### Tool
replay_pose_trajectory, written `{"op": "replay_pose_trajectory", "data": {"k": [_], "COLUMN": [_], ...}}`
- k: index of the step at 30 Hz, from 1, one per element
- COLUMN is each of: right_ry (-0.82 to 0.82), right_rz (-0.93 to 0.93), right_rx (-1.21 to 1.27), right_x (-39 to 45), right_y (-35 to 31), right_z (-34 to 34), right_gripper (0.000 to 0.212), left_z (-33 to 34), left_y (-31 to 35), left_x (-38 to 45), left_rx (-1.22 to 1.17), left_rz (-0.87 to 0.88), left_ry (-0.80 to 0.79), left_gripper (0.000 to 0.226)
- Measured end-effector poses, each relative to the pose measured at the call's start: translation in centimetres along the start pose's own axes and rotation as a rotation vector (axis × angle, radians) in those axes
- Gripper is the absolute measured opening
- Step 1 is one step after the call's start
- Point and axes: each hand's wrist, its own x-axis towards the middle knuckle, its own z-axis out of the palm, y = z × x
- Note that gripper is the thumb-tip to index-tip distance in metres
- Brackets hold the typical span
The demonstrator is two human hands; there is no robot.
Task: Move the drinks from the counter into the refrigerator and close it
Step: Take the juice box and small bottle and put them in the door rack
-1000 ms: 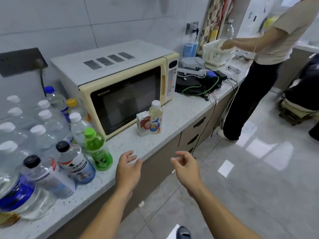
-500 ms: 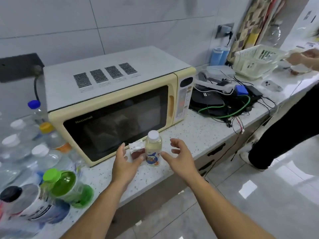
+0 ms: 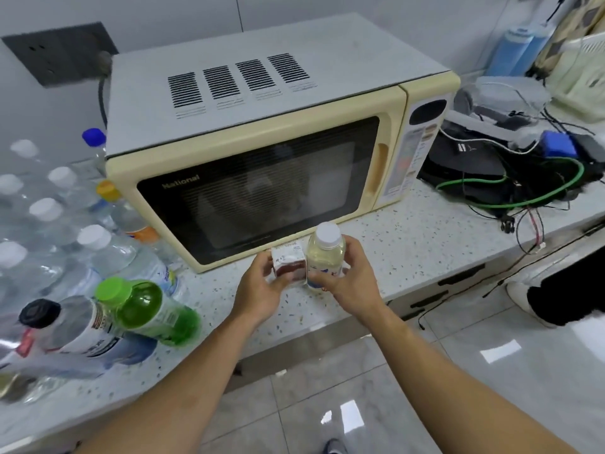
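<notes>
left hand (image 3: 262, 288) grips one small carton (image 3: 288, 264); right hand (image 3: 352, 280) grips one pale bottle (image 3: 325, 253) beside it.

Basket (image 3: 586, 73) cut off at rt edge.

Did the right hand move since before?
Yes. The right hand reached forward over the speckled counter toward the cream microwave and now grips the small pale-yellow white-capped bottle.

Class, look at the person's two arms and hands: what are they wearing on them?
Nothing is worn: the left hand and right hand are bare, with no gloves, rings, watch or bands visible. Both forearms are uncovered to the picture's lower edge; no sleeve shows.
</notes>
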Motion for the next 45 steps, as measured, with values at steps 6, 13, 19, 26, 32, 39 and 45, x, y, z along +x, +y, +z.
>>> {"op": "replay_pose_trajectory", "data": {"k": [6,13,19,26,32,39,45], "right_ry": [0.061,0.116,0.125,0.047,-0.054,-0.203,-0.33], "right_rz": [-0.011,0.065,0.089,0.083,0.042,0.008,-0.002], "right_rx": [0.071,0.181,0.241,0.179,0.169,0.189,0.195], "right_x": [-2.6,-10.8,-18.8,-26.5,-31.9,-39.7,-46.4], "right_y": [-0.6,-1.5,-2.7,-3.4,-4.7,-5.0,-5.6], "right_z": [0.5,3.1,6.8,10.6,13.8,18.4,23.2], "right_gripper": [0.06,0.053,0.059,0.055,0.056,0.051,0.047], "left_z": [-1.4,-5.0,-8.3,-12.9,-17.3,-22.2,-27.9], "left_y": [-1.6,-4.5,-8.4,-12.4,-15.7,-21.0,-24.0], "left_x": [-2.5,-9.8,-15.5,-22.4,-29.1,-38.2,-44.9], "left_rx": [-0.136,-0.748,-1.103,-0.991,-0.809,-0.759,-0.763], "left_rz": [-0.034,-0.157,-0.338,-0.229,-0.194,-0.242,-0.249], "left_ry": [0.004,-0.136,-0.315,-0.33,-0.148,0.07,0.203], "left_gripper": [0.033,0.016,0.045,0.059,0.067,0.053,0.044]}}
